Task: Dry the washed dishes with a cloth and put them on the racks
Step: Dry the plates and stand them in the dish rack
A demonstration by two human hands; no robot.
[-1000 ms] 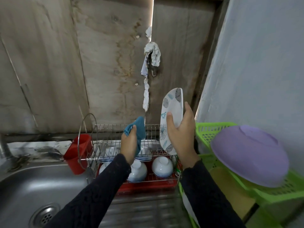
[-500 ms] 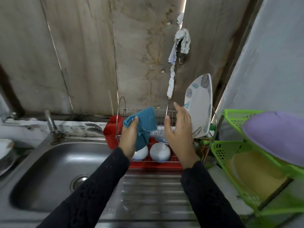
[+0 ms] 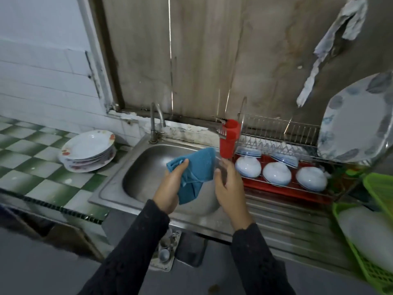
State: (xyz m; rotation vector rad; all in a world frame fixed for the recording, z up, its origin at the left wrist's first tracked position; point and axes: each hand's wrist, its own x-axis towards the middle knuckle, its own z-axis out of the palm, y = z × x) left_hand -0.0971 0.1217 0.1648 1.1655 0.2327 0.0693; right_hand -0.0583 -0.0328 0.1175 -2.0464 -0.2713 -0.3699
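Gripping the blue cloth (image 3: 195, 171) in a bunch, the left hand (image 3: 170, 188) hovers over the steel sink (image 3: 148, 177), thumb clamped across the top fold and the rest of the cloth drooping down to the right. The right hand (image 3: 228, 188) floats just beside it, fingers loosely spread and holding nothing, fingertips up near the cloth's right edge. Whether they touch it, I cannot tell through the blur. So the hands are close together, but only the left one has a grip. Out on the left, on the green-and-white tiled bench (image 3: 32, 162), there's a stack of floral plates (image 3: 89, 150) just beside the sink, with the tap (image 3: 157, 118) rising at the sink's far rim. Over to the right, the wire dish rack (image 3: 280, 130) stands on the steel drainboard (image 3: 287, 218). It has a red cup (image 3: 229, 139) at its left end, three white bowls (image 3: 276, 173) upside down in a row on the lower tier above a red tray (image 3: 287, 191), and a big leaf-patterned plate (image 3: 357, 124) standing on edge at the right end of the upper tier. Further right, a green plastic rack (image 3: 380, 188) pokes in at the edge of view, and a pale rag (image 3: 331, 45) hangs on the far wall.
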